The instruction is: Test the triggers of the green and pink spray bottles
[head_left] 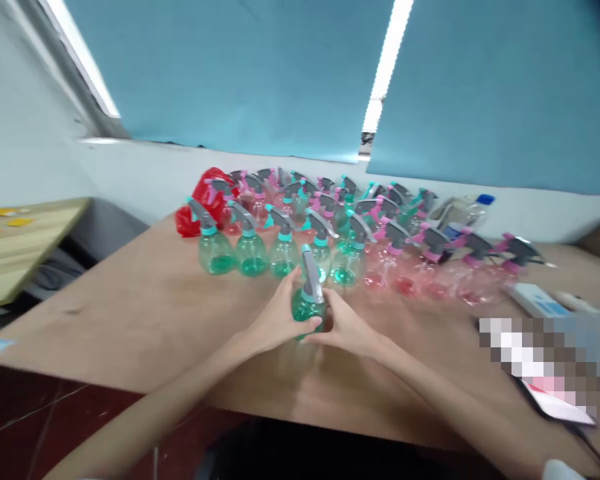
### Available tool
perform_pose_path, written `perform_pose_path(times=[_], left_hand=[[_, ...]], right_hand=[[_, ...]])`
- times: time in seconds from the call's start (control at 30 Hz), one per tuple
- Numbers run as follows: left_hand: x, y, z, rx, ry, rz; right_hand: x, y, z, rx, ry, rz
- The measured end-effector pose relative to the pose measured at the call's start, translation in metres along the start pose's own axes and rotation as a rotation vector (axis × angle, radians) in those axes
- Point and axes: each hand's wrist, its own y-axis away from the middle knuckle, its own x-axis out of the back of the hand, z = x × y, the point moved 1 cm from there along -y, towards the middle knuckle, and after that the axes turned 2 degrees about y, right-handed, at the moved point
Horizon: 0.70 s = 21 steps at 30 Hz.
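Observation:
My left hand (277,319) and my right hand (343,328) grip a green plastic spray bottle (307,308) from either side, just above the wooden tabletop (130,313). Its grey trigger head points up and away from me, and my fingers hide the lower body. Directly ahead stand rows of green spray bottles (283,250) with grey triggers. To their right stands a group of pink-tinted spray bottles (405,270) with pink collars and dark grey triggers. The nearest green bottles stand a short way beyond my hands.
A red plastic bag (205,203) lies behind the bottles at the left. A clear bottle with a blue cap (463,217) stands at the back right. A white flat object (537,300) and a pixelated patch (543,357) sit at the right. Blue sheeting (230,67) hangs behind.

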Motion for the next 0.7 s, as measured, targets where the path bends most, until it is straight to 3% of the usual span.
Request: perform_pose_path(times=[0.13, 0.3, 0.5, 0.7], left_hand=[[-0.019, -0.031, 0.026, 0.062, -0.063, 0.088], [-0.037, -0.062, 0.054, -0.094, -0.111, 0.103], [-0.051, -0.074, 0.042, -0.250, -0.073, 0.143], [-0.043, -0.070, 0.030, -0.256, 0.027, 0.087]], right_hand=[[0.026, 0.017, 0.002, -0.046, 0.193, 0.077], [0.032, 0.027, 0.006, -0.118, 0.346, 0.179], [0.018, 0.026, 0.014, -0.068, 0.491, 0.314], [0.016, 0.029, 0.034, 0.108, 0.358, 0.174]])
